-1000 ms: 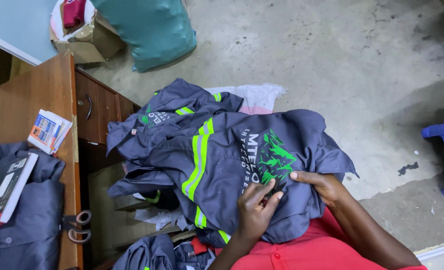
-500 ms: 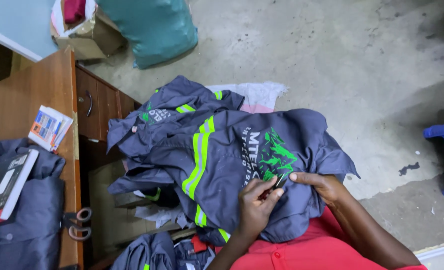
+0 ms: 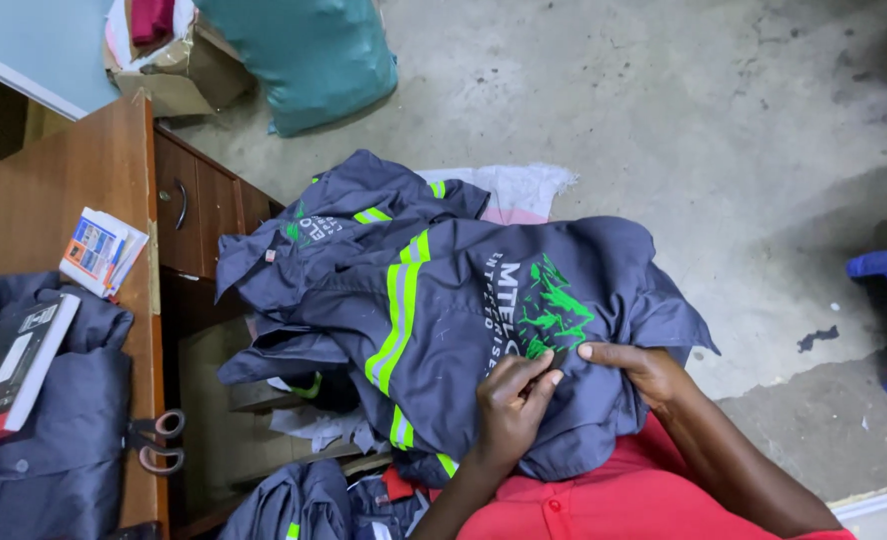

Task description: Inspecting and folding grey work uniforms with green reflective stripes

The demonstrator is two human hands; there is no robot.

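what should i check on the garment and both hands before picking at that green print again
1. Left hand fingers pinch at the lower edge of the green print: ok.
2. Right hand presses the cloth flat beside the print: ok.
3. Grey work garment lies spread over the lap, print facing up: ok.
4. Whether a tool or loose bit sits between the fingers: cannot tell.
5. Scissors lie on the wooden desk, apart from both hands: ok.
6. Second grey garment overlaps the worked one at its far side: not ok.
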